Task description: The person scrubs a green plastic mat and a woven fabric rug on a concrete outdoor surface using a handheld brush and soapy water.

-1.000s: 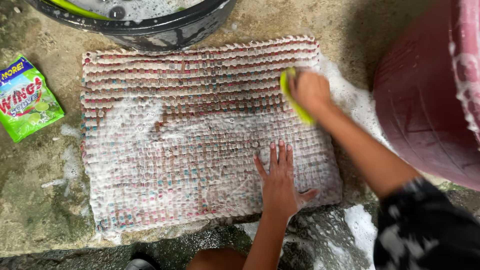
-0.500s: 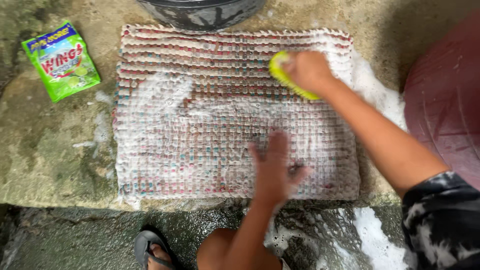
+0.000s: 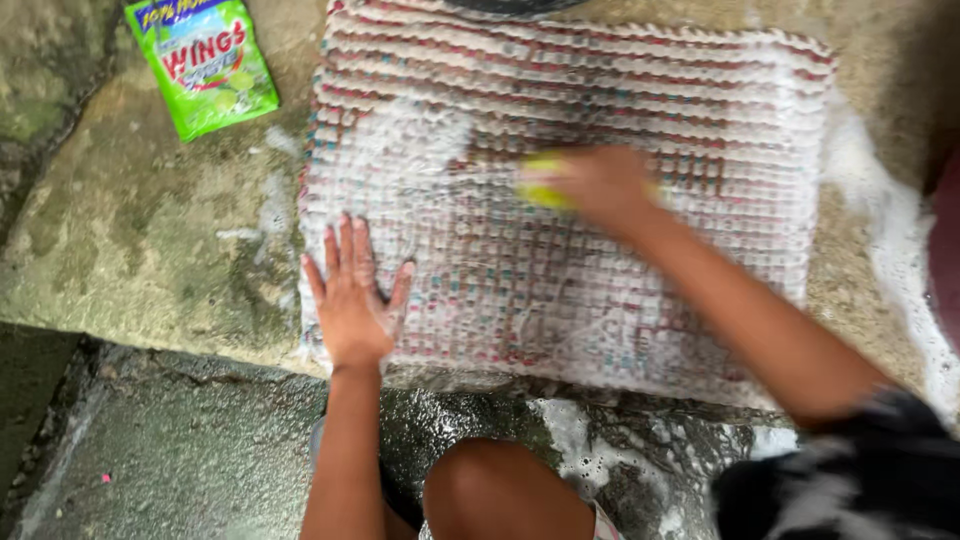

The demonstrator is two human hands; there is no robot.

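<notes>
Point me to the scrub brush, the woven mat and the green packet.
scrub brush [image 3: 545, 190], head view, yellow-green edge showing beside the right hand.
woven mat [image 3: 640, 100], head view, soapy upper middle.
green packet [image 3: 205, 65], head view, centre of its front.

Pink-and-white woven mat [image 3: 600, 270], yellow-green brush [image 3: 543, 190], green packet [image 3: 203, 62]
</notes>
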